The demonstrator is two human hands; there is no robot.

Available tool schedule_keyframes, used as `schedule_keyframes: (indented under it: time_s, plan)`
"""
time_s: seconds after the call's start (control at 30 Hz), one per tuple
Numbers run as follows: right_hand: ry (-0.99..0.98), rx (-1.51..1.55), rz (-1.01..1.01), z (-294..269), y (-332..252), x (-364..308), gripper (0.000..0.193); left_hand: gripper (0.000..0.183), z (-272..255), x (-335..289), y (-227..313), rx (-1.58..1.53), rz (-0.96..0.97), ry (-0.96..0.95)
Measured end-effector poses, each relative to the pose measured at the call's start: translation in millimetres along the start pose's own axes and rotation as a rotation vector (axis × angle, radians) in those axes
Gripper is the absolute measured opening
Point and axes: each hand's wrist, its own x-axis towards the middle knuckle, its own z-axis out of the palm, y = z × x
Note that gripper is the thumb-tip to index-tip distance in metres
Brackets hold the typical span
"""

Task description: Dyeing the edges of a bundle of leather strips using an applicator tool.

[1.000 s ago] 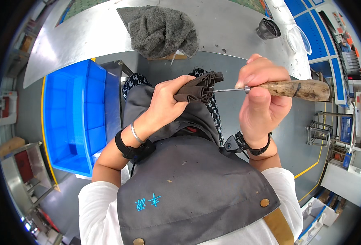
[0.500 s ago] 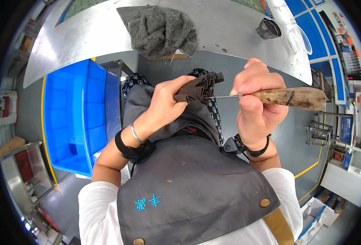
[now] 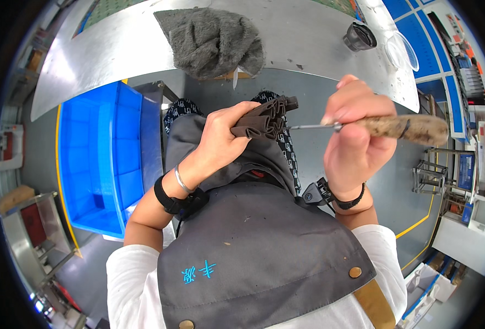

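My left hand (image 3: 219, 134) is closed around a dark brown, pleated piece (image 3: 261, 122) that looks soft, its wavy folds facing right. Over on the right, my right hand (image 3: 357, 129) grips an awl-like tool by its worn wooden handle (image 3: 410, 129). Its thin metal shaft (image 3: 314, 126) points left at the pleats, with the tip just short of them or barely at their edge. Both hands are held above my lap, in front of the grey apron (image 3: 253, 230).
A metal table (image 3: 297, 41) spans the far side, carrying a grey cloth (image 3: 212, 44), a black cup-shaped part (image 3: 359, 37) and a clear plastic dish (image 3: 401, 51). At the left stands a large blue bin (image 3: 97, 159). A metal stand (image 3: 432, 178) is on the floor at right.
My right hand has drawn the tool to the right, away from the pleated piece, where its tip met the folds before. The left hand has hardly moved.
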Motion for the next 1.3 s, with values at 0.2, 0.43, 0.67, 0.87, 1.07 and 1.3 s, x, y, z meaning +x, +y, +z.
schedule_keyframes:
  time_s: [0.2, 0.43, 0.67, 0.87, 1.07, 1.3]
  plan:
    - [0.325, -0.056, 0.117, -31.3, 11.8, 20.1, 0.012, 0.020, 0.1, -2.2, -0.3, 0.012, -0.018, 0.026]
    - [0.550, -0.486, 0.173, -111.7, 72.6, 43.4, 0.021, 0.031, -0.7, -4.7, 1.1, 0.023, -0.089, 0.044]
    - [0.496, -0.734, 0.276, -126.6, 97.4, 44.0, 0.025, 0.025, 1.4, -2.6, -0.8, 0.017, -0.106, 0.071]
    - [0.322, -1.182, 0.011, -135.5, 121.5, 39.8, 0.025, 0.022, -0.1, -1.6, 0.0, 0.000, -0.106, 0.089]
    - [0.586, -0.676, 0.161, -120.8, 85.9, 44.6, 0.022, 0.030, 0.5, -0.4, -0.6, -0.003, -0.096, 0.116]
    - [0.421, 0.129, 0.277, -44.6, 27.5, 18.3, 0.019, 0.026, 1.3, 0.0, -2.2, -0.055, -0.108, 0.111]
